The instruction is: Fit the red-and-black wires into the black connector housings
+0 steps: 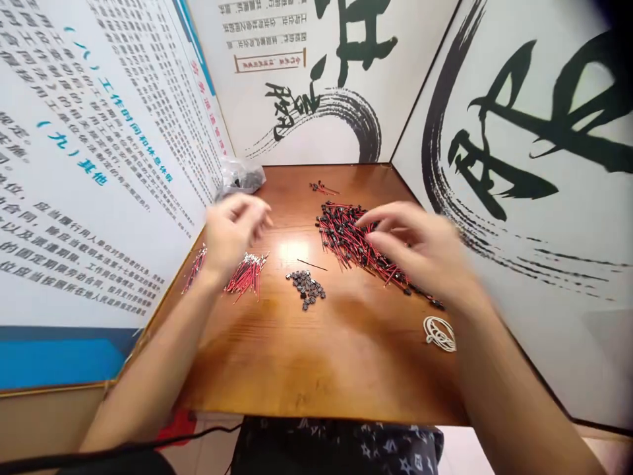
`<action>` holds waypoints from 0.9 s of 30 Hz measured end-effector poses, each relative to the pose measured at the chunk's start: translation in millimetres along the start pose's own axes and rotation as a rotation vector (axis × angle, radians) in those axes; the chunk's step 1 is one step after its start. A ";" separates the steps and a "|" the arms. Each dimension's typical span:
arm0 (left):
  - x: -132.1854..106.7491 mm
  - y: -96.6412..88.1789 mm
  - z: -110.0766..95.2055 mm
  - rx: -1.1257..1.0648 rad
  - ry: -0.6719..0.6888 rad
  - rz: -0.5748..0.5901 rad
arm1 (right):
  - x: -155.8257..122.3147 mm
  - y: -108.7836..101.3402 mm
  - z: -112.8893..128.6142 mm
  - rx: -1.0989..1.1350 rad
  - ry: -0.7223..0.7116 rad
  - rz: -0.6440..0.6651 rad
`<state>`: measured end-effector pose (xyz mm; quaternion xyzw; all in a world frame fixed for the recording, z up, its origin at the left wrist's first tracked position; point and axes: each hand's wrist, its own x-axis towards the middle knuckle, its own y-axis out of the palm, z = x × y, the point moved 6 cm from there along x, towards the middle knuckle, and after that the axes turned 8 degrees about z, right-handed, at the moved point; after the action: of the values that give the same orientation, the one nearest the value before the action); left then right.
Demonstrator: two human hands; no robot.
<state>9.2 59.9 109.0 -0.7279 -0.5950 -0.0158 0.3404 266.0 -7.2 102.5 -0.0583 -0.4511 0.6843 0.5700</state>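
My left hand (236, 229) hovers on the left above a bundle of red and black wires (246, 277) with bare pale tips. Its fingers are curled in; whether anything is between them is hidden. My right hand (420, 245) is slightly blurred over the right side of a large heap of red and black wires with black connectors (343, 234). Its thumb and fingers are apart, and nothing shows between them. Between my hands lie a small pile of dark connector housings (307, 289) and a single dark wire (312, 264).
Printed panels wall in the wooden table (297, 369) on three sides. A clear plastic bag (242, 177) with dark contents sits at the back left. A few connector wires (322, 189) lie at the back. A coil of white cord (439, 334) rests near the right edge.
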 end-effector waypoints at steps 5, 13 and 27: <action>-38.6 55.6 25.6 0.400 0.099 0.470 | 27.2 93.1 -25.8 -0.187 0.079 0.309; -55.5 67.7 42.7 0.683 0.117 0.677 | 33.9 142.3 -30.5 -0.482 0.154 0.438; -45.0 64.2 60.0 0.483 0.065 0.515 | 3.5 125.8 -53.3 -0.306 0.157 0.286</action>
<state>29.5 48.4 13.1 -0.7518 -0.3674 0.1885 0.5141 205.0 32.3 -13.3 -0.2607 -0.4910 0.6750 0.4851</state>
